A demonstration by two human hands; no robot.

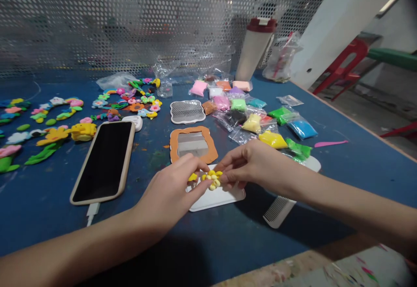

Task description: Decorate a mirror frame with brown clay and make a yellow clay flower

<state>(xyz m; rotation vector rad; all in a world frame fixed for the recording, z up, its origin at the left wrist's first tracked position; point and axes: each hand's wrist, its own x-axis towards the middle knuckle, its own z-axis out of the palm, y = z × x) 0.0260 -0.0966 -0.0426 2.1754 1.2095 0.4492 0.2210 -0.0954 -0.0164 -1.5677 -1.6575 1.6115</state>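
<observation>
Between my two hands is a small yellow clay flower [212,179] with rounded petals, some paler than others. My left hand [176,185] pinches its left side between thumb and fingertips, and a bit of yellow shows behind the fingers. From the right, my right hand [249,165] closes thumb and fingers on the flower's other edge. Below them lies a white rectangular panel [216,200], partly covered by the hands. Just beyond, a mirror framed in orange clay [174,146] rests on the table.
A phone [106,161] on a cable lies left, beside several clay flowers and figures [57,136]. Bagged coloured clay [252,123] spreads at the back right, before a tumbler [254,52]. A second mirror [188,112], a comb [280,209] and a pink tool [330,143] lie on the blue table [352,196].
</observation>
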